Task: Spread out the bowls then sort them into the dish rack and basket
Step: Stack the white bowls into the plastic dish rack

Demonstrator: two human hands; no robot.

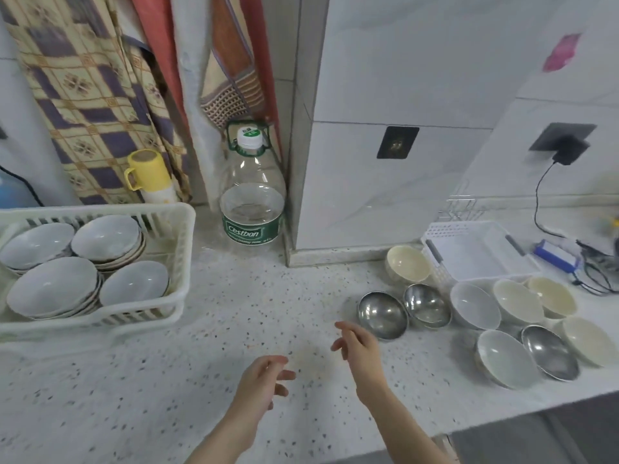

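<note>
Left hand (264,380) and right hand (356,343) loosely open, holding nothing, above bare middle of speckled white stone table (217,329), cream slatted plastic dish rack (174,226) at left edge holding stacked grey bowls (53,286), white plastic basket (475,249) empty at right, steel, grey and cream bowls (382,314) spread beside it near front edge

One camera sits on the person's head, looking forward and down at the counter (234,296), close up.

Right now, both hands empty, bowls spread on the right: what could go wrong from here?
1. The steel bowl and grey bowl sit near the counter edge; a careless reach by the right hand might knock them off.
2. The dish rack already holds stacked bowls; more could sit unsteadily.
</note>
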